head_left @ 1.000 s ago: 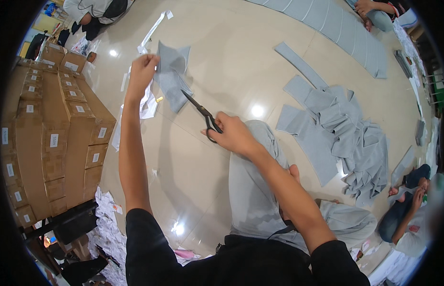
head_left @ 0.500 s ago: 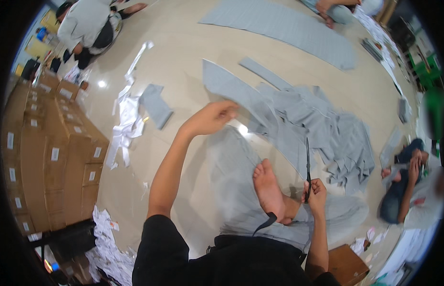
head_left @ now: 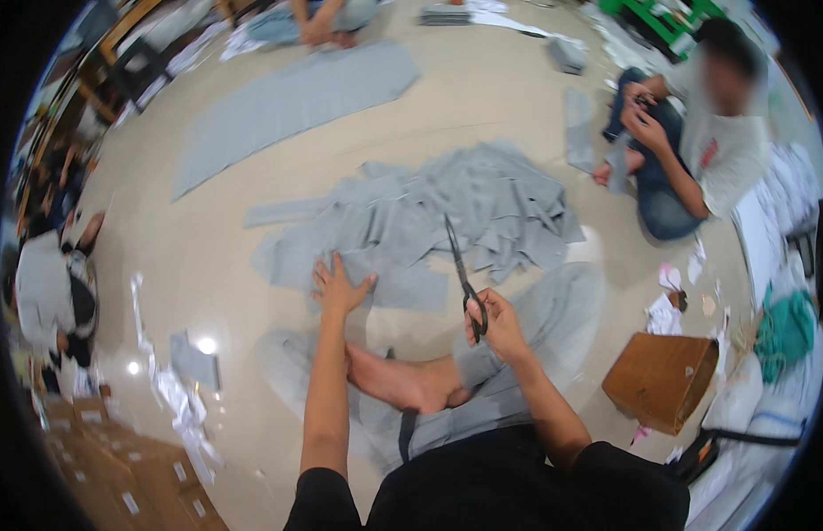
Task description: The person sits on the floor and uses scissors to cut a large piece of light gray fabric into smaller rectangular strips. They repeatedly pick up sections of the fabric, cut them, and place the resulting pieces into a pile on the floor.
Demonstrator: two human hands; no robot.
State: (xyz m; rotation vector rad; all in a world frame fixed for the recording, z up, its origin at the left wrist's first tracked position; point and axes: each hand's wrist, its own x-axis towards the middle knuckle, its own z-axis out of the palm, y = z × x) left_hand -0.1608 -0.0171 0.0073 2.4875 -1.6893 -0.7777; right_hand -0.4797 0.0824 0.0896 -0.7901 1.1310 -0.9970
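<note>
Right now the left hand point(head_left: 339, 288) lies flat with fingers point(head_left: 321, 267) spread wide, pressing on a grey fabric piece point(head_left: 402, 285) at frame centre, gripping nothing. Right hand point(head_left: 498, 326), lower centre-right, has its fingers curled through the handles of black scissors point(head_left: 463, 276), blades closed and pointing up toward the grey fabric pile point(head_left: 447, 212) on the floor point(head_left: 208, 257). Bare foot point(head_left: 402, 382) rests just below the hands, on grey trouser cloth. Brown cardboard box point(head_left: 663, 379) at lower right, tilted, contents not visible. Stacked cardboard boxes point(head_left: 119, 478) at lower left, closed, labels on their sides. Long grey fabric sheet point(head_left: 287, 106) in the upper left. White scraps point(head_left: 177, 389) left of the foot. Another person point(head_left: 694, 133) sits upper right, hands together on something small.
</note>
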